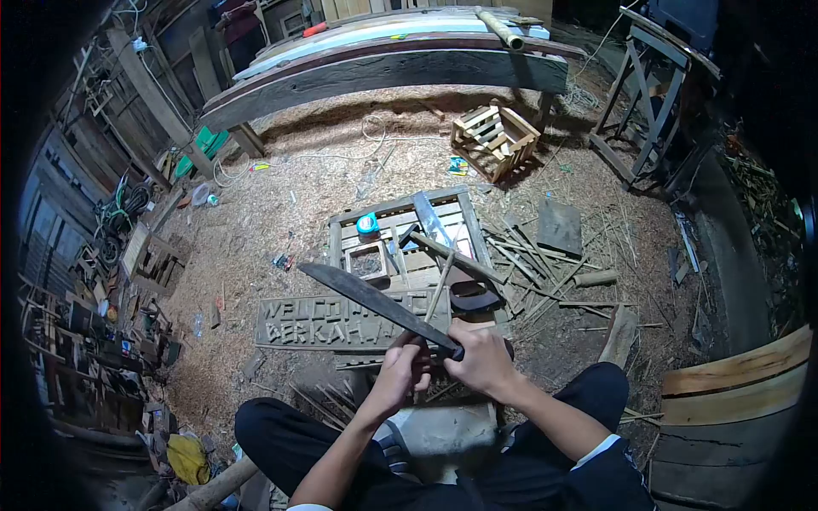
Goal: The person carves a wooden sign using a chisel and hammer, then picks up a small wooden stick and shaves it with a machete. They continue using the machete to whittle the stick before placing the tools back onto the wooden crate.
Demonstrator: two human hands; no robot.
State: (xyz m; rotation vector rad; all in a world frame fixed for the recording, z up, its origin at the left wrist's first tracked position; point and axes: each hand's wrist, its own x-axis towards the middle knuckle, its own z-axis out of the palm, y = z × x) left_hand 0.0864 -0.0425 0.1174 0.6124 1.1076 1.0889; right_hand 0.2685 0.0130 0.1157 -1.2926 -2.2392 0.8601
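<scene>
A long dark machete (366, 295) slants across the middle, its tip up to the left. My right hand (481, 362) is closed round its handle end. My left hand (402, 373) is curled just below the blade, left of the right hand; what its fingers hold is hard to make out. A thin bamboo stick (440, 285) rises behind the blade near the hands. Beneath lies a carved wooden sign (290, 330) with raised letters. On the slatted wooden table (334, 238) beyond are a blue tape measure (367, 224), a small wooden box (365, 262) and a hammer (456, 257).
A long workbench (383, 78) carries boards and a bamboo pole (498, 28). A slatted crate (496, 140) sits on the shavings. Bamboo strips (532, 255) lie to the right, with wide planks (741, 387) beyond. Part of another person (237, 21) shows at the upper left.
</scene>
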